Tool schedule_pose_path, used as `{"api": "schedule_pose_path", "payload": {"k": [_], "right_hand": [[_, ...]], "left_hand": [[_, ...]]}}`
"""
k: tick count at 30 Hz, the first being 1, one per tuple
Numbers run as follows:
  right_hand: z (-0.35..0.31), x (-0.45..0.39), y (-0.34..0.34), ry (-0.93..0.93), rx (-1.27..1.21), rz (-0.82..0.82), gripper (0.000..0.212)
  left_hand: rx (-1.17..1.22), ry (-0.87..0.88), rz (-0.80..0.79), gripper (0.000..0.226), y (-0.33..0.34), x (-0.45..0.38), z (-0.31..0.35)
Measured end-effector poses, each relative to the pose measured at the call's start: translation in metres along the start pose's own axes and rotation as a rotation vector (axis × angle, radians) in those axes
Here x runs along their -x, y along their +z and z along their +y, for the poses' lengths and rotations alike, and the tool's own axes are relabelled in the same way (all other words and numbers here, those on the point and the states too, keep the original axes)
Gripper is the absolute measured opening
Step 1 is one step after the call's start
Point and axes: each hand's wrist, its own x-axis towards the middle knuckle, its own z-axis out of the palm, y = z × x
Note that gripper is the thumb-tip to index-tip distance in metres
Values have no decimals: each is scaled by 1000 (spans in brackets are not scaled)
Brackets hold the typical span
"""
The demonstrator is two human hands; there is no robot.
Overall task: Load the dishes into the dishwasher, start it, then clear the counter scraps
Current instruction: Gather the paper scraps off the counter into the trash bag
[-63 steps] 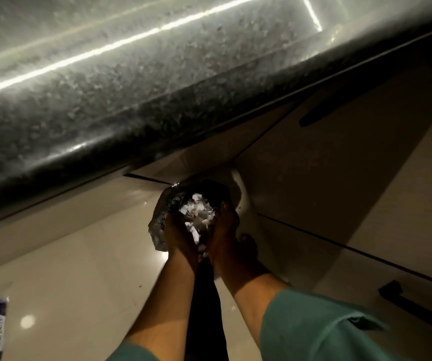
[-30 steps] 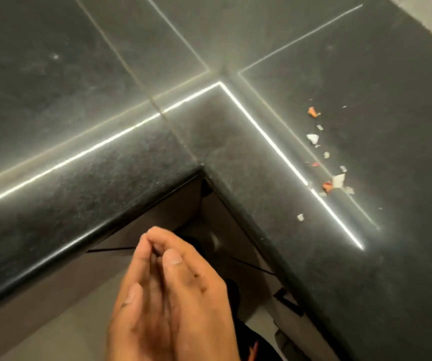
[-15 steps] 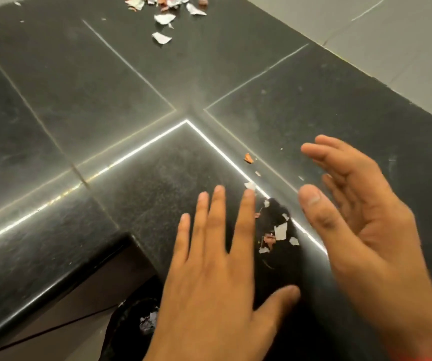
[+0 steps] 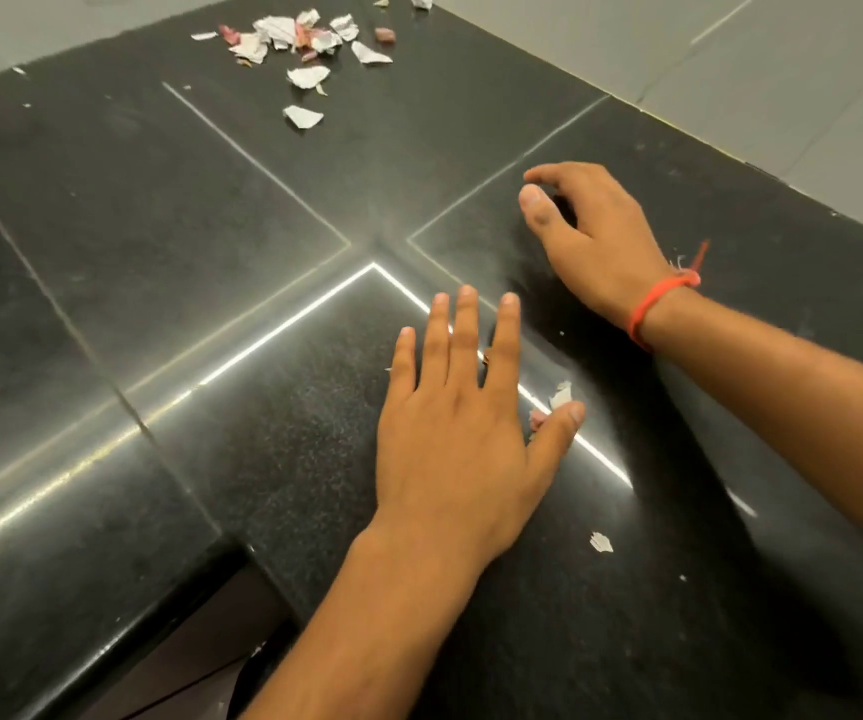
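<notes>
Near the lower centre, the left hand (image 4: 463, 439) lay flat, fingers straight, on the desk (image 4: 169, 241); the right hand (image 4: 593, 236) cupped loosely, empty. Scraps (image 4: 556, 402) between them could scatter floorward; the main pile (image 4: 296, 44) sat upper centre.

This is a home kitchen: a polished black granite counter (image 4: 169, 210) turns an inside corner, backed by pale grey wall tiles (image 4: 782, 85). Torn paper and food scraps (image 4: 294, 41) litter its far end, and brown cabinet fronts (image 4: 200, 662) sit beneath the edge.
</notes>
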Motion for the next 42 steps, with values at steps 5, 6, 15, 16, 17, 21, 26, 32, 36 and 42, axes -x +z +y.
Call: {"api": "schedule_pose_path", "payload": {"k": [5, 6, 15, 16, 17, 21, 26, 32, 36, 42], "right_hand": [[5, -43, 23, -33, 84, -50, 52], [6, -43, 26, -29, 93, -61, 55], [3, -42, 28, -6, 232, -65, 54], [2, -41, 27, -4, 249, -66, 54], [2, -41, 26, -2, 261, -65, 54], [1, -40, 27, 4, 322, -70, 51], [0, -40, 27, 19, 344, -79, 47], [-4, -39, 23, 36, 342, -100, 46], [-7, -38, 23, 58, 341, -116, 47], [-10, -38, 21, 78, 340, -126, 47]], "left_hand": [[220, 96, 25, 83, -8, -12, -6], [365, 93, 28, 81, -13, -11, -8], [698, -24, 267, 43, -62, -82, -103], [648, -19, 282, 43, -66, -104, -122], [602, -33, 288, 44, -71, -130, -141], [461, -229, 271, 56, -84, -234, -217], [324, -431, 201, 72, -77, -326, -279], [107, -136, 42, 66, -70, -351, -271], [81, 219, -100, 71, -70, -325, -254], [109, 664, -292, 66, -62, -232, -194]]}}
